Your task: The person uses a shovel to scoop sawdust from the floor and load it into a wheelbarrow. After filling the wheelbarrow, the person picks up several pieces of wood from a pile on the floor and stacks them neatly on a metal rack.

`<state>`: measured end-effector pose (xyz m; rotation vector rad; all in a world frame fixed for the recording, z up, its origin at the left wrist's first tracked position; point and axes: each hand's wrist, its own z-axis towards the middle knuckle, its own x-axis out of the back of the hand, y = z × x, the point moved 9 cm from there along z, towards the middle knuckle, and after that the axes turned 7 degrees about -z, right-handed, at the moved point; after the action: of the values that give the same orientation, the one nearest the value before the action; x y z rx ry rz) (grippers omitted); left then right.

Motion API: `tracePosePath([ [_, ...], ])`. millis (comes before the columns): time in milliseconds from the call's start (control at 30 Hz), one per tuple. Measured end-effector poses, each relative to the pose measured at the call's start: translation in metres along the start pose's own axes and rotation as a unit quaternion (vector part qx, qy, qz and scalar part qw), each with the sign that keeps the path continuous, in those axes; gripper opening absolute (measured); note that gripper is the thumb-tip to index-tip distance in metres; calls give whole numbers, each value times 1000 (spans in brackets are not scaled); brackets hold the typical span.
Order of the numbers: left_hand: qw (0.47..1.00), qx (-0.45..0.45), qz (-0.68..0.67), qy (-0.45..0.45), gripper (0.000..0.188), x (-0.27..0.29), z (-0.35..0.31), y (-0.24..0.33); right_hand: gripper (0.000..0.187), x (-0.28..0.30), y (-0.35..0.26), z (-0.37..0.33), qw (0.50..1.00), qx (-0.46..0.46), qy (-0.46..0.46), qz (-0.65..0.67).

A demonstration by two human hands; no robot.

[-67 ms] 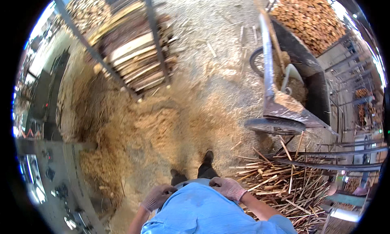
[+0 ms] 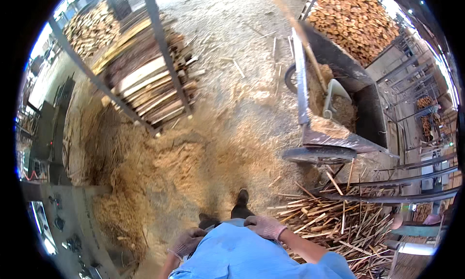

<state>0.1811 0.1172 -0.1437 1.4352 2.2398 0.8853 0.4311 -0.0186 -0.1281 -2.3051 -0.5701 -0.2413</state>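
Sawdust [image 2: 184, 160] litters the workshop floor [image 2: 227, 27]. Working remotely, I record from left to right. Grey machinery [image 2: 85, 225] stands at the left edge; farther off, boards [image 2: 145, 80] are stacked between metal posts. The gloved left hand [image 2: 188, 242] rests at the waist against the blue shirt [image 2: 237, 259], fingers curled; I cannot tell whether it grips cloth. The shirt lies at lower centre, between both hands. The gloved right hand [image 2: 265, 227] sits at the opposite side, fingers bent; its grip I cannot confirm either. Right of it, thin wood strips [image 2: 334, 225] lie in a loose pile; beyond stands a cart [image 2: 375, 112] with a pale scoop [image 2: 340, 91] inside. I judge the step in hand as standing, hands at the shirt; any outward reach calls for freeing them first.
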Motion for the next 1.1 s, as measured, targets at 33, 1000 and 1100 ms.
tracePosePath([
  [33, 999, -8, 45, -16, 30, -4, 12, 28, 45, 4, 11, 7, 1000, -11, -22, 11],
  [1000, 945, -235, -191, 123, 25, 136, 174, 169, 23, 426, -18, -16, 867, 5, 476, 147],
  [1100, 969, -157, -20, 189, 21, 146, 174, 119, 52, 528, 5, 8, 836, -60, 545, -20],
])
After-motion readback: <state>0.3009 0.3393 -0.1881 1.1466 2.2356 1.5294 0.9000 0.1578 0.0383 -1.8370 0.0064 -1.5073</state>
